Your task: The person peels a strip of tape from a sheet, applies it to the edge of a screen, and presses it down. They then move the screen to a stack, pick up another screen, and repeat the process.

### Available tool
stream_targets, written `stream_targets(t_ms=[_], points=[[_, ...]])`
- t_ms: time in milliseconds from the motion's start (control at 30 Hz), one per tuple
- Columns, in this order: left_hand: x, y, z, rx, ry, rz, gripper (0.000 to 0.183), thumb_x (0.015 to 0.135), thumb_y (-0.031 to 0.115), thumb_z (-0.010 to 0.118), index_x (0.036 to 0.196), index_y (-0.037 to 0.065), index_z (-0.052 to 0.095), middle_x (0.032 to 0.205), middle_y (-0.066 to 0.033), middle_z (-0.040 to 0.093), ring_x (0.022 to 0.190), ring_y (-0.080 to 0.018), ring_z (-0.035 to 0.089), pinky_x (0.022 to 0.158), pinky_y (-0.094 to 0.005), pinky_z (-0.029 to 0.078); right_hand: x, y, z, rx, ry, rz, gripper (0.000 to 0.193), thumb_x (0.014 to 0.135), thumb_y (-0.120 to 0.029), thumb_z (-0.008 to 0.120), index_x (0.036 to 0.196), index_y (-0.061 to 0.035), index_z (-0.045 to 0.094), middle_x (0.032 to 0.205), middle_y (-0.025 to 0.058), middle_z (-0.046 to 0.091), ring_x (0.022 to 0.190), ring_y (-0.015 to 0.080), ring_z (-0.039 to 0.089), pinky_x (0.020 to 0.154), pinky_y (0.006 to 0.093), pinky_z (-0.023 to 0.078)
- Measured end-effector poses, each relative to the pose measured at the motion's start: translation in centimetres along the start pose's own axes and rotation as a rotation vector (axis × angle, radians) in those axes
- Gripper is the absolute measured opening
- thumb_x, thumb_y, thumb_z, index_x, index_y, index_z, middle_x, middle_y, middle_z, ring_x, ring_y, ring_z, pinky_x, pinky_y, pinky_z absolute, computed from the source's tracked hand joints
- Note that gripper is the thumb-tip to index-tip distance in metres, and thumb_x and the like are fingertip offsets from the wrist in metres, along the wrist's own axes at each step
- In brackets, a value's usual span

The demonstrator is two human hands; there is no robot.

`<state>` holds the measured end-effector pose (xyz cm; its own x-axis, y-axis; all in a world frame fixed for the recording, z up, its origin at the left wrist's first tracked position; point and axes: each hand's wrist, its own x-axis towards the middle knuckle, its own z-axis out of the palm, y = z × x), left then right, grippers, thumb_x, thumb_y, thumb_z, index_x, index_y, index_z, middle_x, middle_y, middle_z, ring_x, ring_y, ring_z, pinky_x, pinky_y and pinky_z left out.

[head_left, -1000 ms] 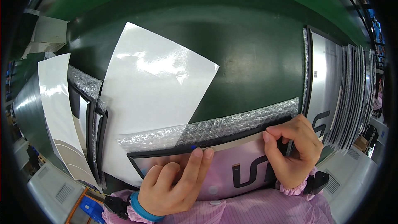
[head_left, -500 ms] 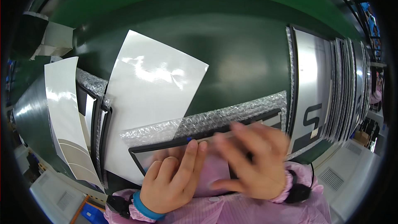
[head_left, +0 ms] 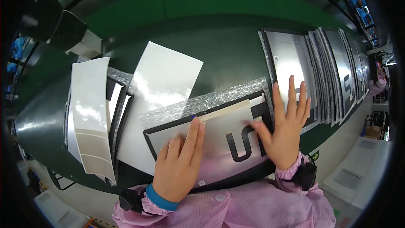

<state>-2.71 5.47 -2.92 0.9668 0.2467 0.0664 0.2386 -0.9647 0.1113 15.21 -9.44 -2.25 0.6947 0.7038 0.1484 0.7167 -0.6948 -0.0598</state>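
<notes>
In front of me a silver panel (head_left: 219, 143) with a black rim and a black curved marking lies slightly tilted on bubble wrap (head_left: 219, 95). Along its far edge runs a cream strip (head_left: 225, 110). My left hand (head_left: 177, 162) presses its stretched index and middle fingertips on that edge, by the strip's left end and a small blue spot (head_left: 193, 117); its other fingers are curled and it grasps nothing. My right hand (head_left: 289, 128), open with fingers spread, is raised over the panel's right end, holding nothing.
A row of similar panels with bubble wrap between them (head_left: 322, 76) stands at the right. A glossy white sheet (head_left: 168, 69) lies behind my left hand. Further left, a curved white sheet (head_left: 90, 101) rests against black-rimmed panels (head_left: 122, 122). The dark green table (head_left: 228, 55) extends behind.
My right hand has moved right and up off the panel's far edge, fingers now spread, uncovering the cream strip and black marking. My left fingertips stay by the blue spot. The whole view has shifted.
</notes>
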Motion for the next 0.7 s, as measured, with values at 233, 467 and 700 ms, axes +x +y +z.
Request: stream_targets(t_ms=[233,467,700], points=[[-4.8,0.1,-1.6,-0.332,-0.096,-0.076,0.083,0.073,0.055,0.073,0.141,0.014,0.047,0.149,-0.0161,0.037,0.135,-0.0389,0.034,0.108,-0.0555,0.025,1.4,1.0,1.2,0.026,0.148,-0.1,0.055,0.083,-0.04,0.069,0.121,-0.0011,0.06,0.145,0.0198,0.037,0.141,0.0437,0.02,0.112,0.0583,0.015],[-7.2,0.5,1.5,-0.354,-0.049,-0.062,0.089,0.072,0.061,0.071,0.144,0.018,0.042,0.154,-0.0148,0.028,0.144,-0.0414,0.018,0.111,-0.0648,0.012,2.1,1.1,2.4,0.267,0.244,-0.022,0.034,0.086,-0.033,0.068,0.1,-0.0014,0.07,0.124,0.015,0.053,0.119,0.0346,0.041,0.1,0.0503,0.029],[-7.7,0.5,1.7,-0.287,0.05,-0.045,0.088,0.073,0.065,0.067,0.143,0.018,0.043,0.153,-0.0137,0.029,0.144,-0.0396,0.016,0.109,-0.0702,0.007,4.4,2.4,2.4,0.584,0.046,0.044,0.027,0.084,-0.032,0.071,0.085,-0.0048,0.069,0.096,0.0099,0.058,0.099,0.0296,0.048,0.09,0.0422,0.035]])
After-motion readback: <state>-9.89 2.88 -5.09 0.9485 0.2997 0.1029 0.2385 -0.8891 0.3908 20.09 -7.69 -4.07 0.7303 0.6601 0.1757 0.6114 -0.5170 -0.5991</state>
